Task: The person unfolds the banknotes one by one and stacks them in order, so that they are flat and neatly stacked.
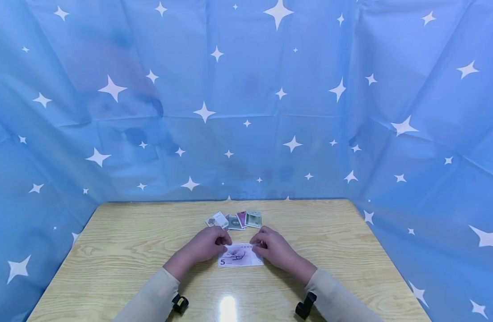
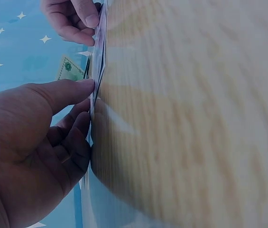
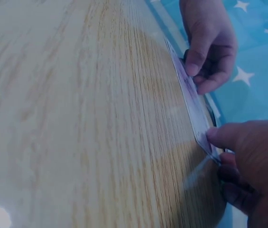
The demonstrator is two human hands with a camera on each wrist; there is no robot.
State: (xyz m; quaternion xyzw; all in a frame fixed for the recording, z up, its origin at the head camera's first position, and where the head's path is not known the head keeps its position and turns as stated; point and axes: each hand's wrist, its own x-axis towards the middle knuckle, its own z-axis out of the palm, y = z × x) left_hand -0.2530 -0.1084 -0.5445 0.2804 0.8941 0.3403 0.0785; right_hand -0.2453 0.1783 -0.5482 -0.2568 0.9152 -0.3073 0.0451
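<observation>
A purple banknote [image 1: 235,260] printed with a "5" lies close over the table in front of me. My left hand [image 1: 209,243] pinches its far left part, thumb on the printed face and fingers curled past the far edge. On the far right part my right hand [image 1: 275,250] does the same. In the right wrist view the banknote [image 3: 190,102] appears nearly edge-on under both thumbs. Just beyond the hands lie a white note [image 1: 219,219], a grey-green note [image 1: 235,223], a magenta note [image 1: 241,218] and a folded green note [image 1: 253,219], partly overlapping.
The light wooden table [image 1: 330,241] ends at a far edge right behind the loose notes. A blue curtain [image 1: 246,98] with white stars hangs behind it and along both sides. Each forearm has a dark strap with a small black device [image 1: 305,306].
</observation>
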